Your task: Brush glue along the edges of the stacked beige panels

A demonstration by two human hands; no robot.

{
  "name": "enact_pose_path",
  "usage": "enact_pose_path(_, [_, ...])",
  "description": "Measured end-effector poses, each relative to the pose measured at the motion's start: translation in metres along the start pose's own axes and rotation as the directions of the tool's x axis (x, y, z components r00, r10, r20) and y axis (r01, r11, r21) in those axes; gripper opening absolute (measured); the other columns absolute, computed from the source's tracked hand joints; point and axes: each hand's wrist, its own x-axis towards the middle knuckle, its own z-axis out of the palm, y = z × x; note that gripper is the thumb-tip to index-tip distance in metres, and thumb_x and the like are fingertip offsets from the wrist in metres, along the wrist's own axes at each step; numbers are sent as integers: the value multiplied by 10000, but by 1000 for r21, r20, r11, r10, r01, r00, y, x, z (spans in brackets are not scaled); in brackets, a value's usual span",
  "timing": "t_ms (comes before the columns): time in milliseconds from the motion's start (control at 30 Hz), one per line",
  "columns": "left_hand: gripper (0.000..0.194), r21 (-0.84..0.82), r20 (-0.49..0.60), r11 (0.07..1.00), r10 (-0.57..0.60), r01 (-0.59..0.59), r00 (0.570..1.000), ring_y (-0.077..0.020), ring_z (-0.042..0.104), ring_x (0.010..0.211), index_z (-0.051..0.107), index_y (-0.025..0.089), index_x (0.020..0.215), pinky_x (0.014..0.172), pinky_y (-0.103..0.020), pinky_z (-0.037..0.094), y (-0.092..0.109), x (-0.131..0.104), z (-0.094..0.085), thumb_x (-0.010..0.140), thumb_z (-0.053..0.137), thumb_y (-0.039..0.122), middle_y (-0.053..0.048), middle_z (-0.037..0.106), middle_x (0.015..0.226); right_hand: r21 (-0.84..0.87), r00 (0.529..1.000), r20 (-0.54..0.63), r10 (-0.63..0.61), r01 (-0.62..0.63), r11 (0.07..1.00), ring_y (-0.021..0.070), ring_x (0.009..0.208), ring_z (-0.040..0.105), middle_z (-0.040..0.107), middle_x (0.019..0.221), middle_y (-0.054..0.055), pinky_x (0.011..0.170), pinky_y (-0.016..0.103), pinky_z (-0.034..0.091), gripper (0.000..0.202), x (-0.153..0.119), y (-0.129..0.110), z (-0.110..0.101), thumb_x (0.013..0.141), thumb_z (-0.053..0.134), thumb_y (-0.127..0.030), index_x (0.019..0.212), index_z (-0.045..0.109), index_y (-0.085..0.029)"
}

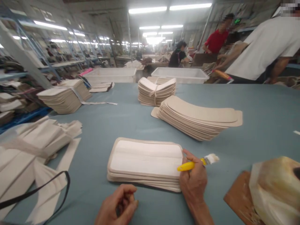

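A stack of beige rounded rectangular panels (pixel 120 178) lies in front of me, its top face covered by a white piece (pixel 146 157) that leaves a beige border. My right hand (pixel 194 181) grips a paintbrush (pixel 187 166) with a yellow handle; its pale bristles point right, away from the stack. The same hand rests against the stack's right edge. Just below the front edge, my left hand (pixel 120 203) is loosely curled, thumb and forefinger apart, with nothing visible in it.
Behind lies a fanned pile of beige panels (pixel 199 115), with a tied bundle (pixel 156 92) beyond. At left are another tied bundle (pixel 67 93), cloth strips (pixel 44 137) and a black strap (pixel 67 181). A stained container (pixel 274 184) stands at right. Co-workers are beyond the table (pixel 98 128).
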Motion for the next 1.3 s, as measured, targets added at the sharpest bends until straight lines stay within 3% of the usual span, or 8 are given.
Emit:
enact_pose_path(133, [518, 58, -262, 998, -10, 26, 965, -221, 699, 775, 710, 237, 964, 717, -324, 581, -9, 20, -40, 791, 649, 722, -36, 743, 843, -90, 989, -19, -149, 147, 985, 308, 1093, 688, 764, 1200, 151, 918, 417, 464, 236, 2, -5, -1, 1057, 531, -449, 1023, 569, -218])
enact_pose_path(233, [610, 128, -394, 990, -5, 60, 919, -228, 679, 728, 687, 208, 986, 687, -352, 564, -8, 43, -62, 781, 582, 772, -51, 731, 833, -186, 956, 4, -293, 289, 939, 297, 1023, 708, 781, 1167, 131, 901, 418, 468, 203, 5, -8, -4, 1052, 563, -418, 1011, 576, -219])
enact_pose_path(400, [551, 153, -302, 987, -2, 50, 953, -186, 616, 615, 675, 206, 984, 605, -317, 491, -9, 73, -68, 835, 519, 713, -16, 698, 776, -248, 921, 50, -386, 386, 889, 273, 882, 721, 801, 1042, 91, 825, 389, 477, 217, 3, -28, -12, 1048, 579, -438, 1020, 614, -225])
enact_pose_path(567, [440, 129, -250, 990, -21, 55, 968, -166, 522, 560, 659, 218, 953, 579, -299, 400, -19, 75, -60, 825, 542, 622, 37, 592, 658, -52, 940, 214, -266, 283, 958, 228, 745, 715, 777, 884, 32, 704, 325, 478, 334, -16, -81, 2, 1051, 531, -551, 997, 652, -244])
enact_pose_path(667, [421, 125, -254, 990, -29, 63, 967, -180, 544, 635, 636, 220, 1029, 634, -306, 395, -22, 71, -56, 839, 525, 579, 22, 606, 730, 90, 896, 360, -260, 244, 966, 199, 768, 733, 766, 908, 16, 689, 290, 488, 292, -25, -118, 20, 1059, 524, -515, 1033, 633, -246])
enact_pose_path(800, [290, 119, -203, 990, -54, 80, 978, -185, 575, 689, 623, 231, 1000, 675, -307, 392, -20, 68, -54, 847, 543, 464, 6, 646, 802, 163, 826, 424, -371, 334, 929, 207, 727, 735, 747, 874, 15, 642, 294, 487, 272, -26, -151, 46, 1075, 466, -481, 1014, 597, -251])
enact_pose_path(1033, [72, 124, -181, 983, -115, 138, 977, -199, 596, 808, 620, 231, 876, 725, -304, 336, -16, 66, -51, 818, 613, 273, -12, 671, 868, 126, 797, 499, -340, 322, 938, 230, 724, 716, 704, 815, 2, 643, 297, 482, 125, -36, -144, 72, 1010, 557, -378, 990, 581, -258])
enact_pose_path(1300, [129, -56, -105, 987, -157, 152, 982, -186, 589, 690, 603, 232, 812, 653, -284, 370, -20, 71, -49, 805, 602, 361, 16, 651, 720, 189, 801, 541, -256, 181, 965, 209, 799, 714, 723, 883, 4, 721, 287, 509, 137, -40, -136, 65, 989, 621, -386, 1009, 615, -251])
